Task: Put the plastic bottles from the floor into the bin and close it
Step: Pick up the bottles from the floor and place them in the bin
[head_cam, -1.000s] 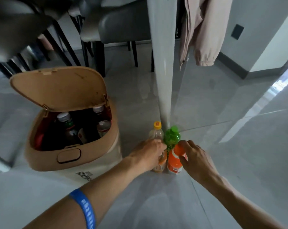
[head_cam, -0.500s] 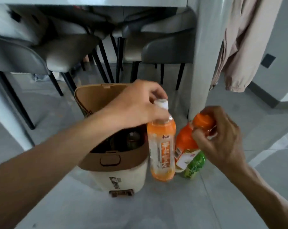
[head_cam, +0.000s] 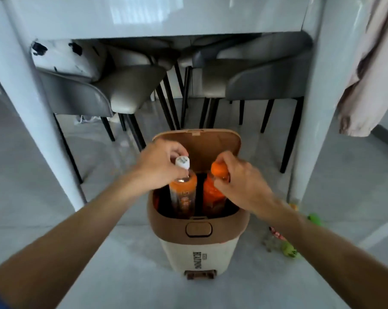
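A tan-and-cream pedal bin (head_cam: 197, 228) stands on the floor in front of me with its lid (head_cam: 202, 141) tipped up and back. My left hand (head_cam: 159, 168) grips the neck of an orange drink bottle with a white cap (head_cam: 183, 190), held upright with its lower half inside the bin's opening. My right hand (head_cam: 239, 181) holds an orange bottle with an orange cap (head_cam: 213, 192) by its top, also partly down in the bin. A green bottle (head_cam: 288, 249) lies on the floor to the right of the bin, partly hidden by my right forearm.
White table legs stand at left (head_cam: 32, 103) and right (head_cam: 311, 112), close to the bin. Grey chairs (head_cam: 113, 90) with black legs crowd under the table behind it. A pink garment (head_cam: 366, 81) hangs at the right. A green cap or second bottle (head_cam: 314, 219) lies near the right leg.
Both hands lifted a bottle each from the floor by the table leg and carried them over the bin. The bottles now dip into the opening.
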